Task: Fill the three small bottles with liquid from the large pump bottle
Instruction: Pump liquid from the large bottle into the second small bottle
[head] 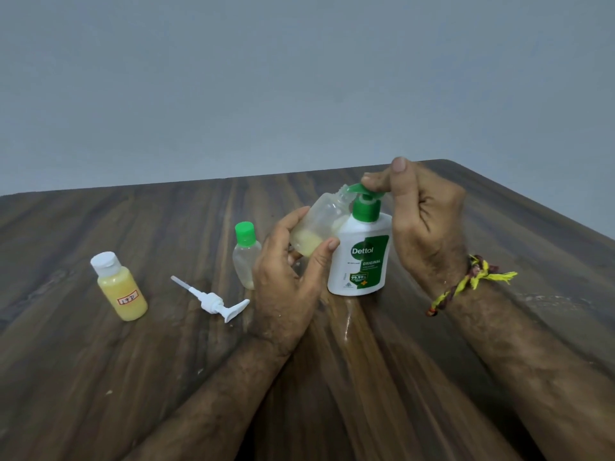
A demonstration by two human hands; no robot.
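Two hands worked at the pump bottle (357, 257): the right hand (422, 221) pressed its green pump head with curled fingers, while the left hand (286, 271) gripped the tilted open bottle (319, 227) just left of it, neck under the spout. Light, squashy, probably soap-slick, that bottle seemed best held round its belly. Farther left on the desk (100, 377) stood the green-capped bottle (246, 254) and the full bottle (121, 287).

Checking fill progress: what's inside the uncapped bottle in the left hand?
The uncapped bottle holds pale yellow liquid pooled at its lower end; the rest looks empty. The left hand covers part of the base.
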